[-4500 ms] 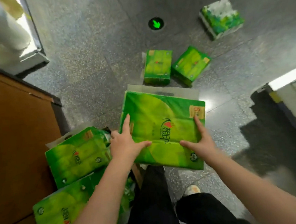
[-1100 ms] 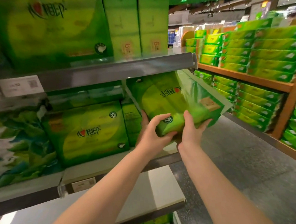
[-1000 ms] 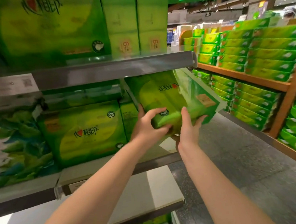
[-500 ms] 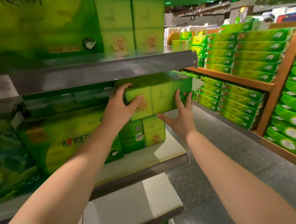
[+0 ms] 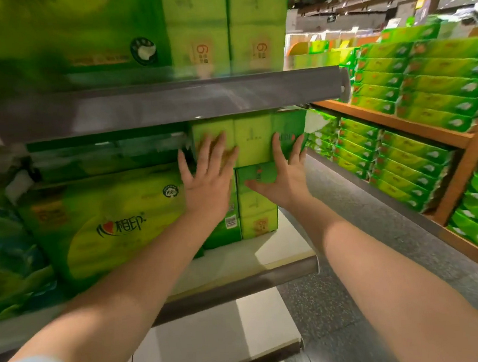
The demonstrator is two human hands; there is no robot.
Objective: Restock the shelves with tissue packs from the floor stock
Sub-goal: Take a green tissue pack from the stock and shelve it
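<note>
Landmark: the gray upper shelf edge (image 5: 166, 103). Everything below is placed off that.

Pack being stocked: the green tissue pack (image 5: 254, 141) sits right under that shelf edge, end-on, stacked on another pack (image 5: 256, 208) at the open right end of the bay. Looks like it's stood that way to fill the gap up to the shelf above.

Left hand: the left hand (image 5: 205, 181) is flat with fingers spread, palm on the left part of the pack's face. Pushing, not grabbing, I'd say to slide it back flush.

Right hand: the right hand (image 5: 282, 173) has fingers straight and fanned at the pack's right corner, thumb stretched across below it. Probably steadying that side so the pack doesn't tip off the open end.

Neighbour: the big wide pack (image 5: 113, 222) sits lower left of the shelf edge, face out, hemming the stack in on that side.

Lower shelf: the white board (image 5: 279, 250) under the stack has bare space in front.

Progress: this pack's nearly home, just a final nudge left I reckon.
</note>
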